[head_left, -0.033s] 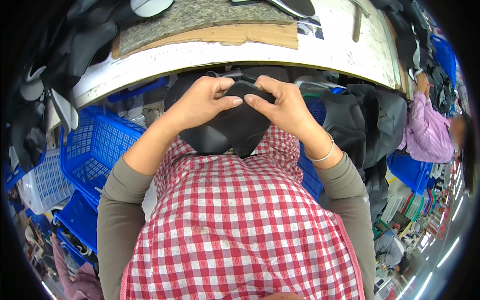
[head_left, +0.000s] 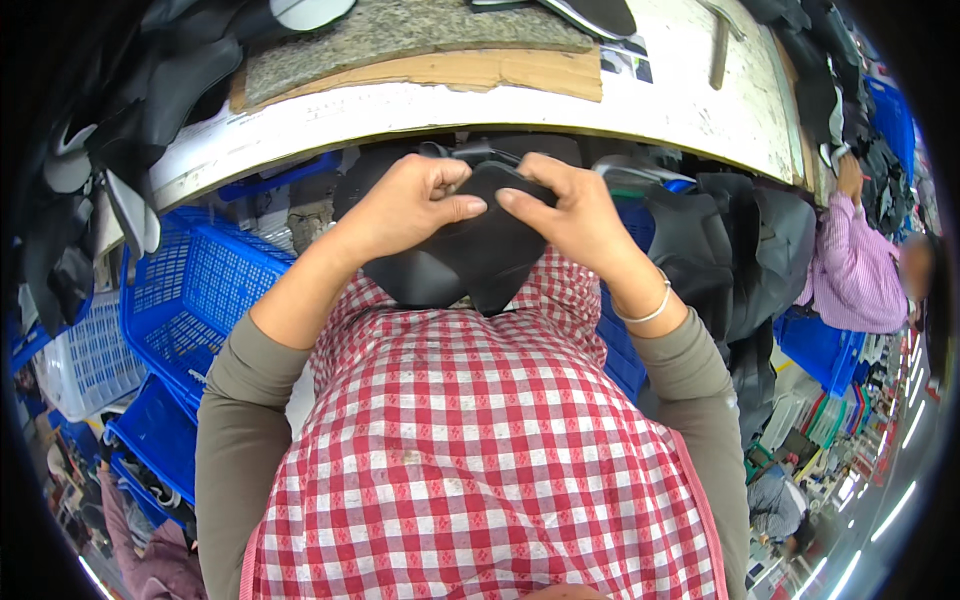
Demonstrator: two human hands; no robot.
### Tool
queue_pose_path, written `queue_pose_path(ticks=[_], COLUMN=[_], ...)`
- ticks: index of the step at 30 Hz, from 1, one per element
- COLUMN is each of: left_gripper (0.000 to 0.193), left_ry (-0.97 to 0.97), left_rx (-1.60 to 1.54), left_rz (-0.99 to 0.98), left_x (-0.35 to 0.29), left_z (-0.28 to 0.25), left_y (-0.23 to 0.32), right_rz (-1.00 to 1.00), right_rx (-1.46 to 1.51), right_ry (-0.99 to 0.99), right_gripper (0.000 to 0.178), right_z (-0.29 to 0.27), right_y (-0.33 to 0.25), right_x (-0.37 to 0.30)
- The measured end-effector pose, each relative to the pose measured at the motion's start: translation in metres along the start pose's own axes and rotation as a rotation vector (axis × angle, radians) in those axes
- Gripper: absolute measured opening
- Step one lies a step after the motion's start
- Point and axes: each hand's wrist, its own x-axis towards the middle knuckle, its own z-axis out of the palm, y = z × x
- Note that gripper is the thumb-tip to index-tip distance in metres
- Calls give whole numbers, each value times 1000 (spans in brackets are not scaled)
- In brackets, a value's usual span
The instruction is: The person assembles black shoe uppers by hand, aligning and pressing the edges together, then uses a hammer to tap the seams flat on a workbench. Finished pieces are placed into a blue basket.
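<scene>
A black leather-like piece (head_left: 455, 262) hangs over my lap below the table's front edge, its top edge pinched between both hands. My left hand (head_left: 418, 203) is closed on the upper left of it, thumb laid on the near face and fingers curled behind. My right hand (head_left: 565, 203) grips the upper right the same way, its thumb pointing inward. A small gap separates the two thumbs, and a rounded corner of the piece shows between them. The fingertips behind the piece are hidden.
A white worktable (head_left: 400, 118) lies ahead, bearing a stone slab (head_left: 400, 50) on cardboard (head_left: 500, 75) and a hammer-like tool (head_left: 720, 50). Blue crates (head_left: 200, 290) stand at left. Black pieces (head_left: 735, 250) hang at right, near a person in a pink striped shirt (head_left: 855, 265).
My right thumb has shifted slightly to the right, so the gap between the thumbs is wider. Both hands keep their hold on the black piece.
</scene>
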Motion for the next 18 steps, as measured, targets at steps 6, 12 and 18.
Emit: queue_pose_path(ticks=[6,12,18], left_gripper=[23,25,24], left_ry=[214,350,304], left_rx=[-169,-36,-335], left_rz=[14,73,74], left_x=[-20,-24,-30], left_z=[16,19,29], left_y=[-19,-47,-57], right_rz=[154,173,161], right_rx=[212,210,257], right_ry=[-63,-101,-34], right_gripper=[32,40,37], right_z=[-15,-11,-7], right_y=[7,13,16], right_x=[0,-6,-12])
